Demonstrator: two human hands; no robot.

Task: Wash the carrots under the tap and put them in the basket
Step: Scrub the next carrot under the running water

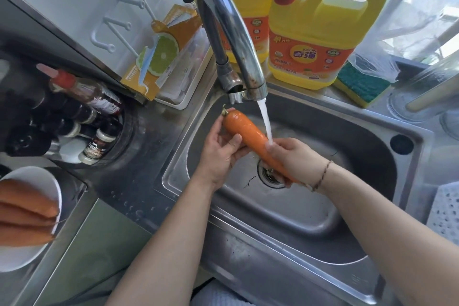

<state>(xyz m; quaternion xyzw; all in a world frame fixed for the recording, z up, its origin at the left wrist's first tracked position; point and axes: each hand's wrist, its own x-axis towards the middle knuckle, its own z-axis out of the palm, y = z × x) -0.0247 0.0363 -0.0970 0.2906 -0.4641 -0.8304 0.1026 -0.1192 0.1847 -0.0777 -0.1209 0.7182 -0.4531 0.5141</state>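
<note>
A long orange carrot (248, 131) is held over the steel sink (367, 131), under the water running from the chrome tap (231, 32). My left hand (221, 154) grips its thick stem end. My right hand (295, 156) wraps its thin lower half, right where the stream lands. Three more carrots (24, 213) lie on a white plate (32, 253) at the far left. A white perforated basket (444, 211) shows at the right edge.
Two yellow detergent jugs (318, 40) and a green-yellow sponge (360, 84) stand behind the sink. A sauce bottle (82, 89) and spice jars (96, 146) sit at the left. The drain (268, 176) lies below the carrot.
</note>
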